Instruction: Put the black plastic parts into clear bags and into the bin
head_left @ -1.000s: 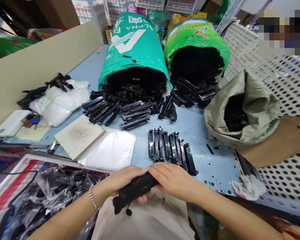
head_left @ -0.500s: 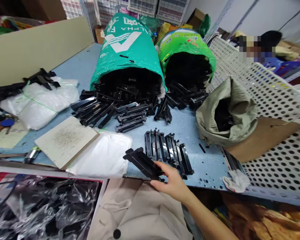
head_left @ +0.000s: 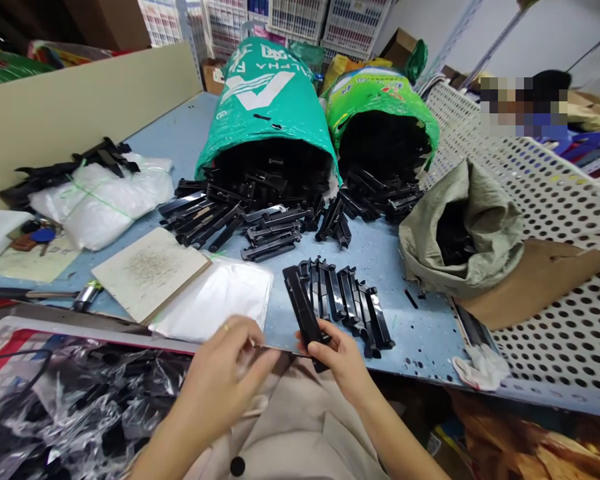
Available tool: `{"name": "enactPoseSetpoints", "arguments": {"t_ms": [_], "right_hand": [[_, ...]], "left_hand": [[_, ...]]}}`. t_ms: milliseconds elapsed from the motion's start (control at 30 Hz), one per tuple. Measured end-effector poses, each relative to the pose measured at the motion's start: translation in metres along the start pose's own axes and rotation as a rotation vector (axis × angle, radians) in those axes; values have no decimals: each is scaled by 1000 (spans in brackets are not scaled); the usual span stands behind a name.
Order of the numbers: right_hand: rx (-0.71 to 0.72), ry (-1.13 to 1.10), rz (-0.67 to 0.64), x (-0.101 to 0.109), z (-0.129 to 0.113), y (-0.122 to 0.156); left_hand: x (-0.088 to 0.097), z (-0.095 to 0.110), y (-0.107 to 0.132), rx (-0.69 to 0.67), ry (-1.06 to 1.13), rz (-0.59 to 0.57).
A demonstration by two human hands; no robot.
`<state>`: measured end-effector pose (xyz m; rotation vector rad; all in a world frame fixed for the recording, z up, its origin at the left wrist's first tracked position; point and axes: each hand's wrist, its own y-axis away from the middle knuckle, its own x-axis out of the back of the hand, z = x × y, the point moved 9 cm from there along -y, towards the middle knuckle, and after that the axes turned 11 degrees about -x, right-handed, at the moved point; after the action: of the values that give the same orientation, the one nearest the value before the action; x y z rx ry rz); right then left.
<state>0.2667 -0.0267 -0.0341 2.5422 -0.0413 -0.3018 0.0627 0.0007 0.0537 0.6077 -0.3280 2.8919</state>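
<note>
My right hand (head_left: 340, 357) grips a long black plastic part (head_left: 303, 303) near its lower end, thumb on top, tilted over the table's front edge. It may be more than one piece stacked; I cannot tell. My left hand (head_left: 233, 363) hovers to the left of it, slightly blurred, fingers curved and thumb apart, with nothing visible in it. Just beyond my right hand lies a row of similar black parts (head_left: 347, 297) side by side. Below my left hand's far side is a stack of clear plastic bags (head_left: 220, 293), partly under a worn white board (head_left: 150, 273).
A teal sack (head_left: 270, 93) and a green sack (head_left: 385, 100) lie open, spilling black parts. A grey-green sack (head_left: 480, 247) and a perforated white panel (head_left: 545, 287) stand right. Bagged black parts (head_left: 105, 413) fill a container lower left. A hammer (head_left: 85, 295) lies left.
My left hand has come into view from below. My right hand has turned the black part more upright and stays near the front edge. The view has shifted slightly.
</note>
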Motion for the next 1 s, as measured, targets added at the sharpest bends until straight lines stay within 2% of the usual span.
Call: {"name": "enactPoseSetpoints", "arguments": {"t_ms": [100,167,267,400,467,533,633,767,867,1000], "right_hand": [[1,-66,-14,-8,0,-4],[-4,-86,-31,-13,1,-8],[-19,-108,-59,-18,2,-12],[-45,-147,-104,-24,1,-17],[-69,-192,-133,-29,0,-21],[-91,-250,-178,-39,-2,-25],[-124,-362,-273,-64,-6,-34],[-133,-448,-357,-92,-15,-46],[-89,-403,-335,-93,-21,-51],[-100,-365,-308,-86,-18,-52]], "left_hand": [[-16,-29,-25,-117,-587,-67],[-25,-46,-29,-166,-775,-130],[-18,-70,-30,-95,-622,-134],[2,-106,-33,220,-128,-25],[3,-115,-34,317,69,-8],[2,-118,-34,365,170,5],[5,-116,-32,390,172,51],[3,-111,-31,360,188,50],[1,-111,-31,356,168,34],[1,-106,-33,315,-10,17]]}}
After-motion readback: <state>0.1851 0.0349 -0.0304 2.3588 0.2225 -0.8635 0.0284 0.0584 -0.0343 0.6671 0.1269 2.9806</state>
